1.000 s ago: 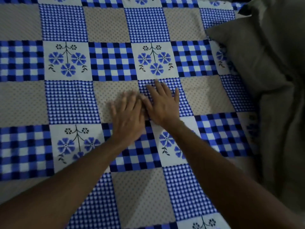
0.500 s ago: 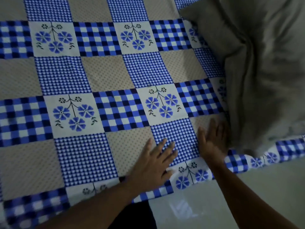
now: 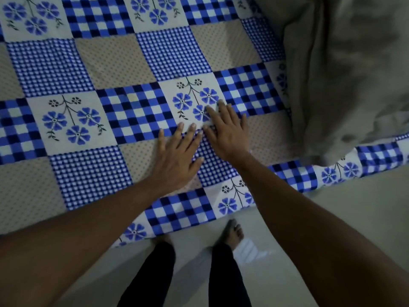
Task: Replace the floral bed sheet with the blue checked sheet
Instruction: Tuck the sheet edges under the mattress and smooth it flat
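**While both palms lie flat, the checked sheet gets its smoothing**

Since the left hand [image 3: 177, 160] and the right hand [image 3: 228, 136] both lie palm down with fingers straight and spread, neither has hold of anything; they only press on cloth. They sit side by side, the right hand nearer to the heap of grey bedding [image 3: 345, 74] and the left hand just beyond it. Whether the two touch cannot be told.

Under them lies the blue checked sheet [image 3: 88, 173], spread over the bed away from the grey bedding. Its patchwork of gingham, dotted beige and flower panels lies mostly flat. The hem hangs over the bed's edge and runs out from below the grey bedding, which rests on the sheet's end. Below that heap the pale floor [image 3: 354, 218] shows, and a bare foot [image 3: 231, 233] stands on it close to the hem. No separate floral bed sheet can be seen.

Judged from this, the swap looks made and the step in hand is smoothing the new sheet. The next move likely calls for flat sweeps, one hand toward the grey bedding and one away from it. Light, even pressure should keep the cloth from dragging off the edge.
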A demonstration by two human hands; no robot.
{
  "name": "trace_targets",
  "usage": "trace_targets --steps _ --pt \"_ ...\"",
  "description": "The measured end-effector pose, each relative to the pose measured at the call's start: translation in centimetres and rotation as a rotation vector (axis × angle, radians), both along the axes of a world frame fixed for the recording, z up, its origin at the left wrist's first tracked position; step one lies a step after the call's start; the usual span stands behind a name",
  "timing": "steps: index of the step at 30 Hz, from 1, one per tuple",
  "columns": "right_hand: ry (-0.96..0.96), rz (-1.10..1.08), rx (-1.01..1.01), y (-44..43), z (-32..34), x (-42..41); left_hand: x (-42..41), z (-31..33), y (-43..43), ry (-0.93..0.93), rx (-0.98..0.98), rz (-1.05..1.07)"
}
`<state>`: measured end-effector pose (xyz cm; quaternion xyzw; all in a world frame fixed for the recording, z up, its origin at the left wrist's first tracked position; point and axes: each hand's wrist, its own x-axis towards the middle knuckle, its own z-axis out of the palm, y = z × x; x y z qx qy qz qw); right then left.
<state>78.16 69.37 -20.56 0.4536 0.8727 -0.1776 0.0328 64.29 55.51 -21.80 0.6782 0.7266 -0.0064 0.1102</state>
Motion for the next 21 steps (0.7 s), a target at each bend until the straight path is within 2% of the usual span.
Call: trace_targets --steps 3,7,11,14,18,21 --pt "-0.006 -0.088 -0.006 -2.3 -0.9 5.7 4.3 -0.2 -2.0 0.004 0.033 -0.112" --pt "-0.029 -0.19 0.083 -6.6 -1.1 15.4 11.3 -0.2 -5.3 -0.021 0.067 -0.255" --pt "-0.051 -0.212 0.022 -8.8 -0.7 23.0 16.5 0.3 -6.3 -0.064 0.03 -0.356" --pt "0.059 -0.123 0.026 -8.3 -0.1 24.8 17.9 1.2 -4.2 -0.099 0.076 -0.269" --pt "0.159 0.121 0.047 -5.0 0.2 22.4 17.1 1.8 1.3 -0.088 0.129 -0.1" --pt "0.138 0.11 0.051 -2.7 -0.5 20.4 16.5 1.8 5.4 -0.024 0.073 -0.023"
